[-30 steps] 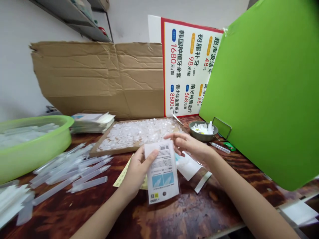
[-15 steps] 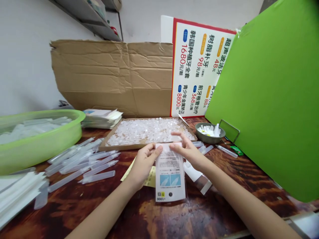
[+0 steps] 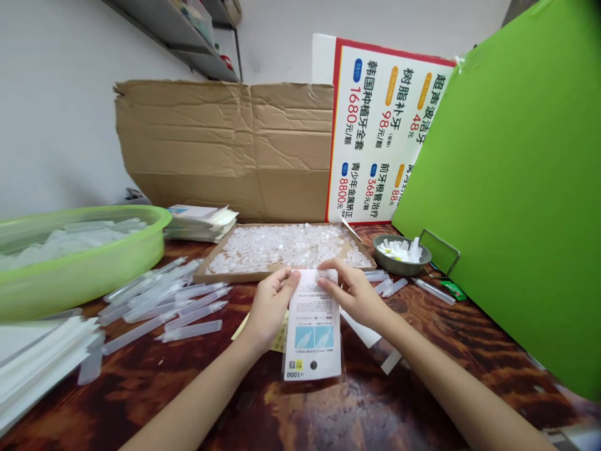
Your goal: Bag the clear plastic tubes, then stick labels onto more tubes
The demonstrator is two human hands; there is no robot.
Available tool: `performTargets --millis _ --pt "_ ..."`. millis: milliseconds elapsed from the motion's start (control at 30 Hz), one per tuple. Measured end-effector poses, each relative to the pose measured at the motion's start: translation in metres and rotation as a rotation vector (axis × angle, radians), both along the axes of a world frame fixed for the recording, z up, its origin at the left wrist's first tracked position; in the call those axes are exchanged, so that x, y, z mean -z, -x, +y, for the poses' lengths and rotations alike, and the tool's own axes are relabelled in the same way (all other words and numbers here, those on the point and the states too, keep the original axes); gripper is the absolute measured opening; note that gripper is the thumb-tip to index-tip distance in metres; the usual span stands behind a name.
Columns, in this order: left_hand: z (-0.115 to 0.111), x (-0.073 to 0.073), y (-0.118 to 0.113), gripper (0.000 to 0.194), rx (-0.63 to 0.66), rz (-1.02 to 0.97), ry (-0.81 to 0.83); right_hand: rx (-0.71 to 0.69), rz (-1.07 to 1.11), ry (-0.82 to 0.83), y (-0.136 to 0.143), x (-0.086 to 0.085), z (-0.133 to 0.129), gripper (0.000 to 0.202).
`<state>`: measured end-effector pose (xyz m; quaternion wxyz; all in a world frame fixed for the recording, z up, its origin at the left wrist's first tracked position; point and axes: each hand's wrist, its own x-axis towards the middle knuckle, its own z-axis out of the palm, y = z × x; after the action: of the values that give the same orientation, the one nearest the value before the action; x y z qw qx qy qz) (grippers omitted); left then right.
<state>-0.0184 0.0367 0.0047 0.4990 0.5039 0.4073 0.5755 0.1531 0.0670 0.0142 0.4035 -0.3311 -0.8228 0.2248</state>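
Note:
A printed card in a clear sleeve, with two blue pictures and a round black hole, is held over the table. My left hand pinches its upper left edge, thumb on top. At the upper right edge, my right hand has its thumb and fingers closed on the card. Under and beside the card lie a yellow sticker sheet and a white card with a clear sleeve. Beyond my hands a shallow cardboard tray holds small clear pieces.
Translucent tubes lie left, near a green basin and a stack of white cards. Another card stack stands farther back. A grey bowl of white strips sits right, before a green board.
My right hand's fingers have come down onto the card's upper edge. The card has shifted slightly left and tilted a little. The whole view has moved slightly.

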Motion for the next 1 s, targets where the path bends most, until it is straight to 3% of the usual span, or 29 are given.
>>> performTargets --millis 100,200,300,400,467,700,1000 --pt "-0.001 0.0 -0.001 0.038 -0.005 0.01 -0.004 0.008 0.041 -0.004 0.003 0.006 0.0 0.015" --pt "0.0 0.002 -0.001 0.038 -0.004 0.008 -0.008 0.165 0.284 0.034 0.011 0.015 -0.004 0.032" --pt "0.002 0.004 0.0 0.038 0.037 -0.02 -0.003 0.203 0.597 0.394 0.015 0.015 -0.007 0.058" --pt "0.003 0.003 0.001 0.037 0.1 -0.01 0.045 -0.044 0.648 0.888 0.011 0.007 -0.006 0.046" --pt "0.003 0.001 0.001 0.037 0.129 0.015 0.076 -0.186 0.632 1.017 0.006 0.001 -0.004 0.036" --pt "0.001 -0.004 0.001 0.045 0.125 0.006 0.089 -0.184 0.613 0.98 0.0 -0.002 0.001 0.032" --pt "0.002 -0.009 0.004 0.038 0.102 -0.01 -0.004 -0.203 0.723 0.935 0.0 -0.004 0.003 0.028"
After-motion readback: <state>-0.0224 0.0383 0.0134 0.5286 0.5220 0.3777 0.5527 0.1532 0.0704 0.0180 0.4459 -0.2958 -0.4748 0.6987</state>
